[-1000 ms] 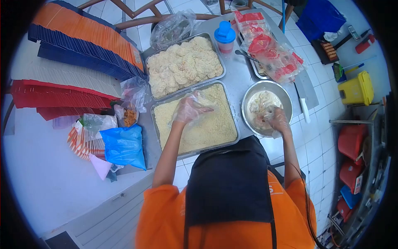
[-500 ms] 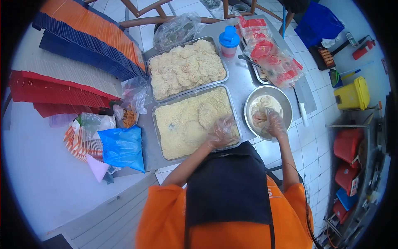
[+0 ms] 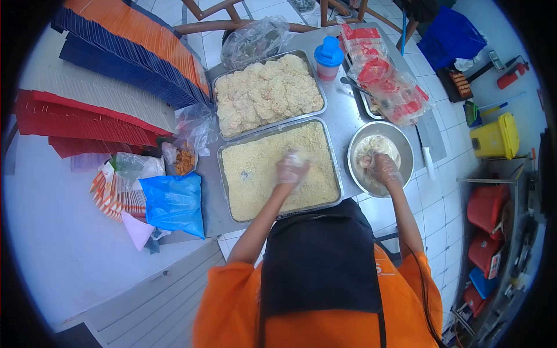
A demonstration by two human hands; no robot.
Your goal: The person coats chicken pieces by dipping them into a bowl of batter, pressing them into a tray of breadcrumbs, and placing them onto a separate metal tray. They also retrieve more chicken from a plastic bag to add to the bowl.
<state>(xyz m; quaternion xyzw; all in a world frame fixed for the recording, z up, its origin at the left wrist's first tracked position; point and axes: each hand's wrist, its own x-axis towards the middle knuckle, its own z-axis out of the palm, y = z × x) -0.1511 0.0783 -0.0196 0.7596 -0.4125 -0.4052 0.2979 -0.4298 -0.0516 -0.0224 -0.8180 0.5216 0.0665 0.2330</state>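
My left hand (image 3: 292, 168), in a clear plastic glove, is over the tray of pale breadcrumbs (image 3: 249, 194). Motion smears its fingers, so whether crumbs are in them cannot be made out. To the right, my gloved right hand (image 3: 385, 169) reaches into a steel bowl (image 3: 353, 177) of creamy white batter (image 3: 380, 145). Its fingers are closed on a battered piece of raw meat (image 3: 365, 160), partly hidden by the hand. Behind the crumb tray, a second metal tray holds a heap of crumb-coated pieces (image 3: 267, 93).
A blue-lidded shaker (image 3: 329, 57), red-printed plastic bags (image 3: 380, 75) and a white-handled knife (image 3: 429, 162) lie beyond the bowl. On the left stand stacks of folded cardboard (image 3: 98, 110), a blue plastic bag (image 3: 173, 203) and a tub of brown crumbs (image 3: 184, 162).
My left hand has moved left and away from the crumb tray's right side toward its middle. Rounded shapes seen in the crumbs earlier no longer stand out. My right hand stays in the bowl.
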